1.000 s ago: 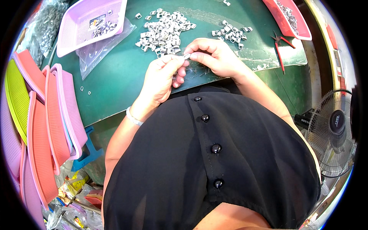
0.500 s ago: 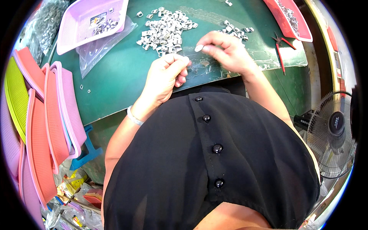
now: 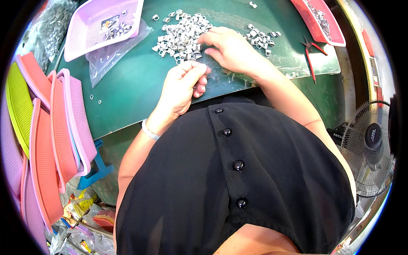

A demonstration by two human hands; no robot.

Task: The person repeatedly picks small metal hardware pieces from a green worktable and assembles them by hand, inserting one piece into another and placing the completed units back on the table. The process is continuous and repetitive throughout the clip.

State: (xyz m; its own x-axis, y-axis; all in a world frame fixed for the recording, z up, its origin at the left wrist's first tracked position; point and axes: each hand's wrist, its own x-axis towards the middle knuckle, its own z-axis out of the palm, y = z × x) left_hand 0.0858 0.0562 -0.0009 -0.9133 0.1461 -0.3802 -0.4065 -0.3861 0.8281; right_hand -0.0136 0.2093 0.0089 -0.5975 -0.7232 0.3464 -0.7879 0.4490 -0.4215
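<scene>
A large pile of small silvery metal clips [image 3: 182, 36] lies on the green table [image 3: 131, 93]. My right hand [image 3: 229, 51] rests at the pile's right edge, fingertips touching the clips. Just below the pile, my left hand [image 3: 185, 85] is curled shut, thumb against fingers; what it holds is too small to make out. A smaller heap of the same clips [image 3: 261, 38] lies right of my right hand.
A pink perforated tray [image 3: 102, 25] with a few clips sits on a clear plastic bag [image 3: 114, 53] at the back left. A red tray [image 3: 325, 21] and red-handled pliers [image 3: 312, 55] are at the right. Stacked coloured trays [image 3: 46, 140] stand left, a fan [image 3: 369, 144] right.
My right hand has moved from beside my left hand up and left to the edge of the large clip pile. My left hand has stayed curled in about the same place.
</scene>
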